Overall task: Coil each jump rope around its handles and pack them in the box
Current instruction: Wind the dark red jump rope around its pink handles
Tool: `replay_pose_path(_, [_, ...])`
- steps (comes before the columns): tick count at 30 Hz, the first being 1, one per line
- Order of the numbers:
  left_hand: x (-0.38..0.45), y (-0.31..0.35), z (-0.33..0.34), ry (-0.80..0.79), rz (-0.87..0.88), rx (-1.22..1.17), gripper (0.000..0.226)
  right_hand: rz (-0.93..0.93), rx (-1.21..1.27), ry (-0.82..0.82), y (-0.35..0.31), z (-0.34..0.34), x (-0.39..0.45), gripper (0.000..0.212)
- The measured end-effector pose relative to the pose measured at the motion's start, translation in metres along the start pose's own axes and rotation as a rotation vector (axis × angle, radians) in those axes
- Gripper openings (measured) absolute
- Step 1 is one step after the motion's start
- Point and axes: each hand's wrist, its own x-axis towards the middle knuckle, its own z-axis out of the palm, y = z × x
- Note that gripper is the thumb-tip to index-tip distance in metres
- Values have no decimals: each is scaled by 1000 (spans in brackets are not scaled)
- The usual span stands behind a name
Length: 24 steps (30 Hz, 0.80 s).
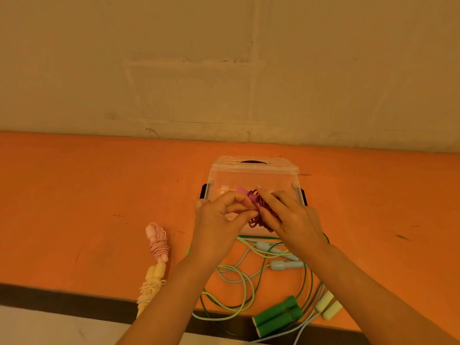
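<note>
so the purple rope [261,211] is mid-coil, its cord bunched round the purple handles [242,195] and held just above the open box [249,178], which sits toward the back of the counter [74,183] near its middle. the left hand [219,220] pinches the handle end, fingers curled tight round it; the right hand [288,217] curls its fingers over the cord loops, pressing them against the bundle. nothing else shows clearly inside the box, so packing looks barely begun. the pink rope [158,241] and the yellow rope [150,285] lie coiled near the front edge, left of the arms, waiting to be packed. by the front edge below the box, the green rope [276,314], blue rope [281,265] and pale rope [328,306] lie loose and tangled, still to be wound.
</note>
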Motion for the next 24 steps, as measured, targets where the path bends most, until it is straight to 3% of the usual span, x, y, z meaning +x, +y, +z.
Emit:
replay_pose_path(4, [-4,6,3,106,7,-21,18,-26,37,0,-3,1,-2,50])
replay_pose_path(8, [-5,2,4,81,74,74,14,-30,74,-34,-2,-3,-1,53])
replay_pose_path(12, [-2,-7,-1,38,108,15,16,-40,129,-65,-1,-3,0,61])
replay_pose_path(18, [-3,-7,-2,-28,243,156,16,-29,59,5,-1,-1,0,43])
replay_pose_path(24, [4,-14,0,137,205,135,17,5,24,79,3,1,0,38])
